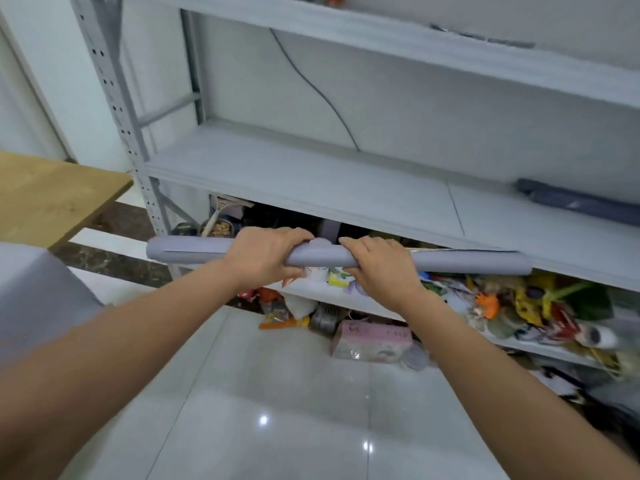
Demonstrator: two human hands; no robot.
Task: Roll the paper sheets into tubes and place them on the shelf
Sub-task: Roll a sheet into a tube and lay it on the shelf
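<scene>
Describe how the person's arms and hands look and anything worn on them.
Both arms are bare to the frame edge; no sleeves show. The left hand and right hand wear no gloves, and no watch, bracelet or ring shows.

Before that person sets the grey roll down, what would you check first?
1. Paper tube rolled up: ok.
2. Left hand grip round the tube: ok.
3. Right hand grip round the tube: ok.
4. Room on the middle shelf left of the dark roll: ok.
5. Tube resting on the shelf: not ok, held in front of it.
6. Tube stays rolled once released: cannot tell.
</scene>
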